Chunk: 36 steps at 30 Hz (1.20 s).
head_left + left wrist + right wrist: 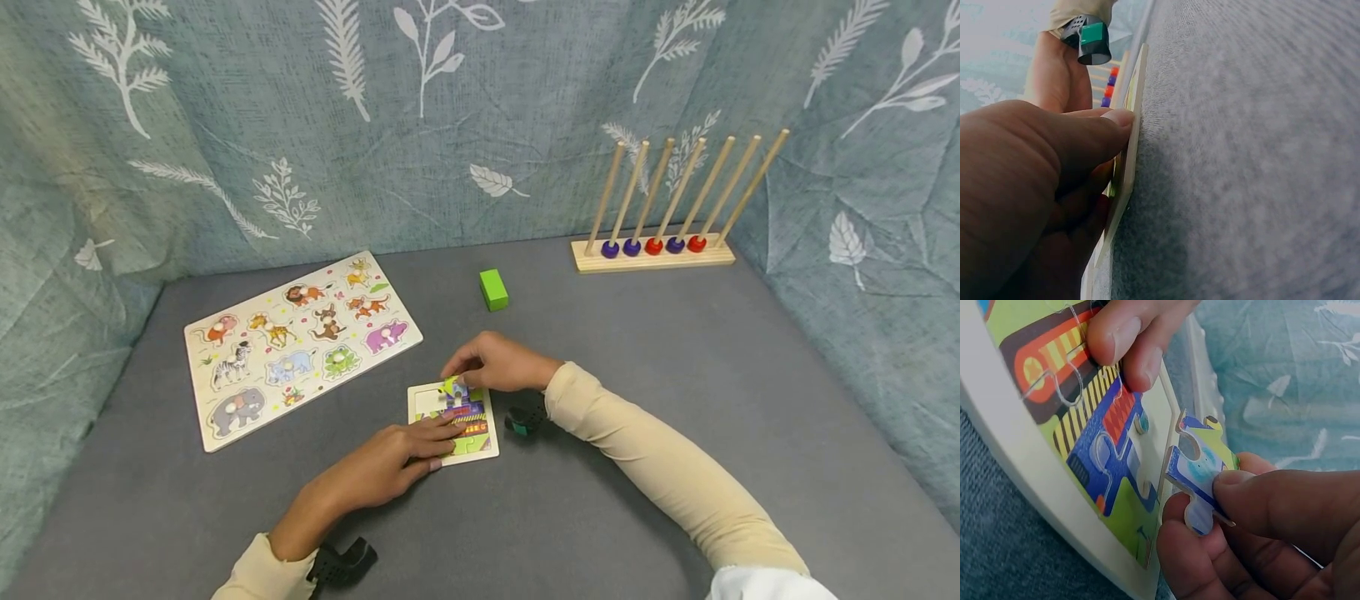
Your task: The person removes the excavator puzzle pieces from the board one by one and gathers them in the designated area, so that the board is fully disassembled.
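Observation:
A small jigsaw puzzle in a wooden frame tray (491,433) lies on the table, with several pieces fitted in it. My right hand (504,362) pinches a loose puzzle piece (1200,469) between thumb and fingers. This piece, blue and green with a pale round patch, is held over the tray's far part, beside a bare pale gap (1155,434). My left hand (390,462) lies over the tray's near left side. Its fingertips (1125,340) rest on the fitted pieces, and its thumb (1119,117) is at the tray's edge.
An animal peg puzzle board (303,350) lies to the left. Beyond the tray stands a green block (493,289). At the back right is a wooden stand (652,260) with upright rods and several red and blue rings. A patterned cloth (450,125) hangs behind the table.

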Each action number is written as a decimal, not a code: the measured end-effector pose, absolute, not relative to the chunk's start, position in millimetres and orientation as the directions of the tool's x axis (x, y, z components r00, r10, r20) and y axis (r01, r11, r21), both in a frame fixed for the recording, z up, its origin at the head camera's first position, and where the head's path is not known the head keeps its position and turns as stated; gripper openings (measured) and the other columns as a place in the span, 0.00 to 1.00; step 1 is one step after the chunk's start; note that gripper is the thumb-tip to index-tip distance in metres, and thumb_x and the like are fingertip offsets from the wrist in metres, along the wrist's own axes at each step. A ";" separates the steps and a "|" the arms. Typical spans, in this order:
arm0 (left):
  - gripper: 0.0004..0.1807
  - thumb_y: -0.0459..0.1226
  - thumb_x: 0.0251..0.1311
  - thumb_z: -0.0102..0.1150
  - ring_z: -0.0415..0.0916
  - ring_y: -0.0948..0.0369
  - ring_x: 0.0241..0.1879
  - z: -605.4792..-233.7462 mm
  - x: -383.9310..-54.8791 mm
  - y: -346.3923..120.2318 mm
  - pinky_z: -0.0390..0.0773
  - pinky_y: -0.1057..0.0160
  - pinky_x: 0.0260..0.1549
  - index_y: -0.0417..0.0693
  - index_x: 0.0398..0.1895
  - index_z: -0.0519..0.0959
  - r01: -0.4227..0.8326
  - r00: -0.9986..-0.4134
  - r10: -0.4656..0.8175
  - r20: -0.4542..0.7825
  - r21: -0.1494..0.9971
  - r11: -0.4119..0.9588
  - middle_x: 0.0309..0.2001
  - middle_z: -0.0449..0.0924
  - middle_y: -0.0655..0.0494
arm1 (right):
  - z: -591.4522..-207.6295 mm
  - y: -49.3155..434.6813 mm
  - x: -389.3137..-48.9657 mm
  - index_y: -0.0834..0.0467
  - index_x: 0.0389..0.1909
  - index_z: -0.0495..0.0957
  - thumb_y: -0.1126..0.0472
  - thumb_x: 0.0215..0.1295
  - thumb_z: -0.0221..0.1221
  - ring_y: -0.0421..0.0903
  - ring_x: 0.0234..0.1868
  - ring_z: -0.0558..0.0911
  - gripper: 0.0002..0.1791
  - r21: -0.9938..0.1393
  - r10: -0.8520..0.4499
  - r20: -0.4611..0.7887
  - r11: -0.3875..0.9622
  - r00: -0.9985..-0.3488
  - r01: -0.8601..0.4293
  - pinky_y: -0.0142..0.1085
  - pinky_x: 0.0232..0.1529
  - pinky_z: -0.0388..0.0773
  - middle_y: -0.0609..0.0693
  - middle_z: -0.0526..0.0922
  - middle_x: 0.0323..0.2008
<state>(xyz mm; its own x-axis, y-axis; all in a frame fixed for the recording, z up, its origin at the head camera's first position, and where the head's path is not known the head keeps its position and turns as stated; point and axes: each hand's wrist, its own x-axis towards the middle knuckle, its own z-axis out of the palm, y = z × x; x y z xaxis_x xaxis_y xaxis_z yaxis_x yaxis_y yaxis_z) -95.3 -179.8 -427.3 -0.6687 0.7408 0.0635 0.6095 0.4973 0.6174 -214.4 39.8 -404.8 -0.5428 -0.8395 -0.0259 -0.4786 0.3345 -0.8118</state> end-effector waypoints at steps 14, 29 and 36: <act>0.22 0.29 0.63 0.60 0.60 0.55 0.69 -426.9 -95.9 -179.0 0.67 0.49 0.60 0.43 0.61 0.77 0.621 -0.661 0.746 0.080 0.616 0.484 0.67 0.69 0.54 | -406.2 53.2 -221.0 0.67 0.48 0.83 0.73 0.66 0.58 0.39 0.38 0.82 0.12 -0.815 -0.827 -0.014 0.335 -0.562 -0.472 0.31 0.39 0.79 0.54 0.85 0.42; 0.22 0.29 0.64 0.59 0.60 0.51 0.69 -427.8 -93.5 -178.6 0.65 0.47 0.61 0.40 0.62 0.76 0.634 -0.657 0.750 0.077 0.595 0.495 0.66 0.70 0.51 | -398.7 70.5 -226.7 0.68 0.49 0.82 0.73 0.67 0.56 0.43 0.35 0.81 0.12 -0.890 -0.781 -0.043 0.314 -0.623 -0.332 0.40 0.33 0.80 0.53 0.85 0.42; 0.24 0.28 0.64 0.59 0.59 0.51 0.69 -429.1 -94.8 -178.2 0.65 0.47 0.62 0.43 0.64 0.75 0.670 -0.637 0.763 0.113 0.570 0.475 0.68 0.67 0.51 | -396.7 79.1 -229.1 0.69 0.48 0.82 0.74 0.67 0.57 0.43 0.36 0.82 0.12 -0.895 -0.772 -0.045 0.313 -0.634 -0.318 0.39 0.35 0.80 0.54 0.85 0.42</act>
<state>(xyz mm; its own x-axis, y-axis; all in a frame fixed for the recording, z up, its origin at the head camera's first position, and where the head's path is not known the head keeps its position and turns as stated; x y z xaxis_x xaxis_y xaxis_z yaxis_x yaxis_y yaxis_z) -94.8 -178.2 -429.1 -0.6366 0.7628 0.1132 0.6705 0.4750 0.5700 -229.1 79.1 -396.7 -0.6338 -0.7722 -0.0445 -0.3181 0.3127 -0.8950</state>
